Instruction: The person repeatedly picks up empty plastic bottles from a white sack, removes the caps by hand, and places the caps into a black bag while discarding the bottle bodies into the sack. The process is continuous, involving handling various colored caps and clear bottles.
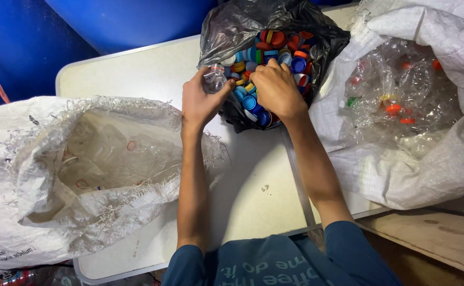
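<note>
The clear plastic bottle [214, 78] sits at the near-left rim of the black bag [226, 26], held in the left hand [200, 100], whose fingers curl round its body. Its long axis seems to point away from the person toward the bag, though crumpling makes that uncertain. The right hand [277, 87] is just right of the bottle, fingers bent and pressed together over the bottle caps [271, 50] — too many to count. One black bag, two white sacks — one left [41, 175], one right [428, 159] of it — on the surface [253, 190].
</note>
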